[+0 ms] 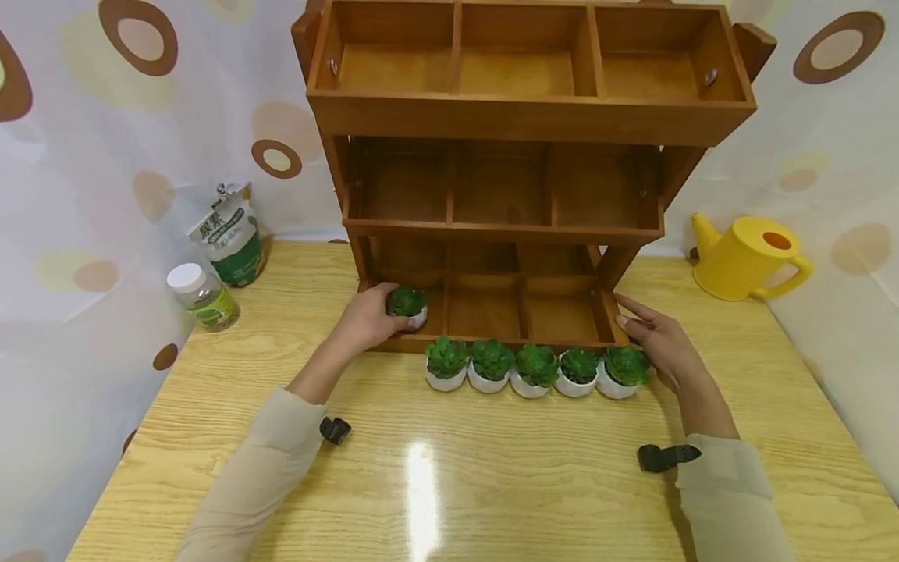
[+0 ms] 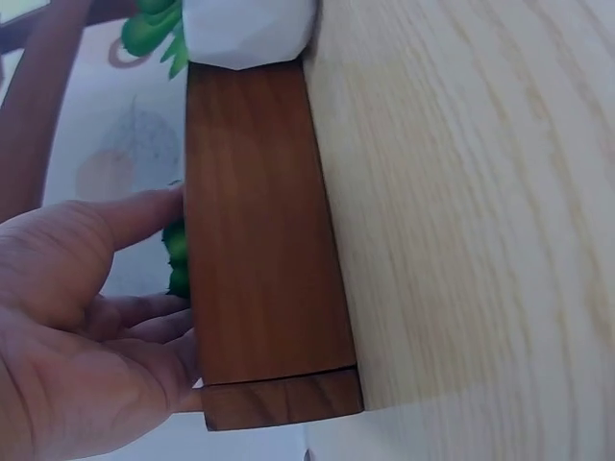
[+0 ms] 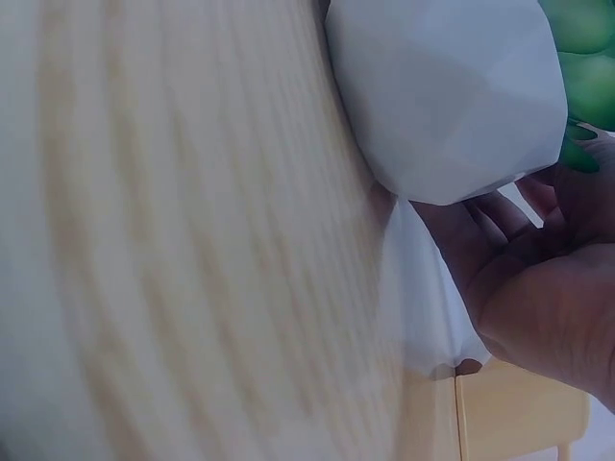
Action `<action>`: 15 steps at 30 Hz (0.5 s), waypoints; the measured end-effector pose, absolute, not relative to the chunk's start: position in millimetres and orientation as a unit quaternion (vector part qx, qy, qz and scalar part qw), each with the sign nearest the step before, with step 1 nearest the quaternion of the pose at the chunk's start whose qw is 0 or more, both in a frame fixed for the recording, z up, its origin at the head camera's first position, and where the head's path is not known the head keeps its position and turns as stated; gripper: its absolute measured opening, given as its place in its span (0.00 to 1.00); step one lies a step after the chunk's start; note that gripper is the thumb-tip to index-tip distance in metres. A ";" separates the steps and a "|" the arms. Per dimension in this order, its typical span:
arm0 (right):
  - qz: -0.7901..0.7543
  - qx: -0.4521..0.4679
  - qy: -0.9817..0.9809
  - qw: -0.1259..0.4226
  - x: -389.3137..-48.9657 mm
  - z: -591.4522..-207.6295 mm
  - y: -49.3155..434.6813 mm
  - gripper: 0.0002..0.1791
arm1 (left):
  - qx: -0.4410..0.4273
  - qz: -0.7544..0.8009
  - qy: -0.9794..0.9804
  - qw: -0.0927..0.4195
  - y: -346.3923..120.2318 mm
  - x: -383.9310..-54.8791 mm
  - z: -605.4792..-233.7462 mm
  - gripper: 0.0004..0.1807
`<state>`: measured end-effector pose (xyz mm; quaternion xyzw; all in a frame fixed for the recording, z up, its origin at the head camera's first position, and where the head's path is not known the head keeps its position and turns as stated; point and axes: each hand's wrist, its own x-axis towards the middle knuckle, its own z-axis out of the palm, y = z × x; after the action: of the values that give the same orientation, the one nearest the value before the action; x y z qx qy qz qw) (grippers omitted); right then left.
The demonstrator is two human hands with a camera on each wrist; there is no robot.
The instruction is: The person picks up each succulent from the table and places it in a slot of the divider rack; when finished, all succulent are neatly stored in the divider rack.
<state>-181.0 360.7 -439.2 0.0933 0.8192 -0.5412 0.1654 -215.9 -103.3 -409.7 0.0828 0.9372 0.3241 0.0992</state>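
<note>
Head view: my left hand (image 1: 364,318) grips a plant (image 1: 407,300) in the rack (image 1: 534,121); my right hand (image 1: 666,347), loose-fingered, perhaps touches the rack's side.

Green potted succulent (image 1: 406,302) stands in bottom left compartment (image 1: 436,304).
</note>
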 end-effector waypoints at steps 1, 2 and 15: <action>-0.541 0.093 0.819 0.166 -180.9 -439.5 360.2 0.34 | 0.083 0.328 0.936 0.100 -105.0 -214.5 -409.2 0.41; -0.542 0.093 0.819 0.167 -181.0 -439.7 359.8 0.34 | 0.083 0.334 0.933 0.101 -106.7 -212.9 -408.2 0.42; -0.544 0.101 0.815 0.172 -182.3 -437.5 360.5 0.33 | 0.131 0.419 0.897 0.053 -124.9 -170.8 -382.3 0.44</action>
<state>-182.3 360.5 -437.5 0.1012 0.8152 -0.5435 0.1724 -170.8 -124.9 -382.3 0.1309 0.8968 0.4193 0.0532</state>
